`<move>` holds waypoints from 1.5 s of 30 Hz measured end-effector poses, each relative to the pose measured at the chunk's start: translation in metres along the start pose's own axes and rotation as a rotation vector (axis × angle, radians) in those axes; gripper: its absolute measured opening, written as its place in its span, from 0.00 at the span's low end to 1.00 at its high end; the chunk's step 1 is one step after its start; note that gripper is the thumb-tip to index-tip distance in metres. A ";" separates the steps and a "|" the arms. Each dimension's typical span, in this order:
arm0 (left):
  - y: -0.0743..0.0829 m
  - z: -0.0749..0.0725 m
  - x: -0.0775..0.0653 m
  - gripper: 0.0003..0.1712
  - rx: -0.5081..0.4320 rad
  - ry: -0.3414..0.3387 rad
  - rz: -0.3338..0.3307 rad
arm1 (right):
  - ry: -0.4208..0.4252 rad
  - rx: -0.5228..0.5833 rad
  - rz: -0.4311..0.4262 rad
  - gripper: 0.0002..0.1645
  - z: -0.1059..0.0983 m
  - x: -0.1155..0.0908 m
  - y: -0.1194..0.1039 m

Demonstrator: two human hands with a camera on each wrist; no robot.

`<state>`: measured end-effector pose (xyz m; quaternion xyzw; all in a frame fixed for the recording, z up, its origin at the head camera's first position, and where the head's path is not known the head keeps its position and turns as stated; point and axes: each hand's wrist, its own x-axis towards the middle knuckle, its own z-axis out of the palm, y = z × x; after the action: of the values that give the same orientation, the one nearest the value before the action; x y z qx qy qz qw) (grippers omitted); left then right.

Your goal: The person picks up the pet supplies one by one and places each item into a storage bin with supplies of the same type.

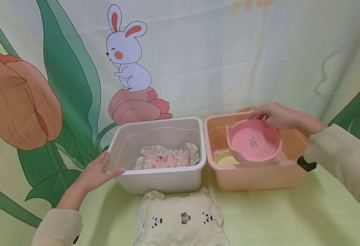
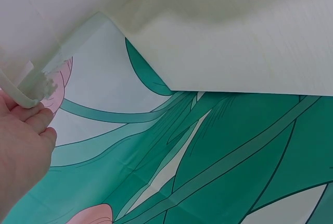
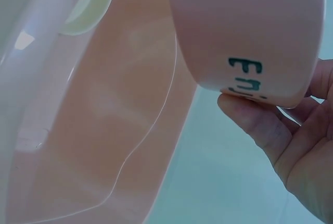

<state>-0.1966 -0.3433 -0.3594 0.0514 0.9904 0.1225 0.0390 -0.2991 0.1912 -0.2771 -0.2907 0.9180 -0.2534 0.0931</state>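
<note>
My right hand (image 1: 275, 115) pinches the far rim of a pink cat-eared pet bowl (image 1: 255, 138) with a fishbone print inside. The bowl is tilted towards me over the peach bin (image 1: 260, 179); dark lettering shows on its outer side in the right wrist view. A pale yellow dish (image 1: 226, 159) lies inside that bin, partly hidden. At the left, my left hand (image 1: 95, 172) holds the near left corner of the white bin (image 1: 164, 179), thumb along the front rim and fingers at the side. Inside it sits a pink frilled pillow (image 1: 165, 160) with rabbit prints.
A cream frilled pillow (image 1: 180, 218) with animal faces lies in front of the white bin on the pale green table surface (image 1: 275, 218). The two bins stand side by side against a printed cloth backdrop (image 1: 213, 58) with a rabbit and tulips.
</note>
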 end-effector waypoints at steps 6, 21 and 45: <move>0.001 -0.001 -0.002 0.56 -0.004 -0.004 -0.005 | 0.001 -0.001 0.021 0.26 -0.001 0.004 0.000; 0.001 -0.002 -0.001 0.56 -0.010 -0.012 -0.006 | -0.005 0.044 0.119 0.28 -0.001 0.010 0.005; 0.003 -0.003 -0.002 0.56 -0.006 -0.012 -0.008 | -0.012 0.063 0.188 0.31 0.003 0.016 0.028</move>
<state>-0.1946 -0.3413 -0.3559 0.0479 0.9900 0.1248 0.0454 -0.3250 0.2003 -0.2942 -0.2018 0.9322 -0.2704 0.1312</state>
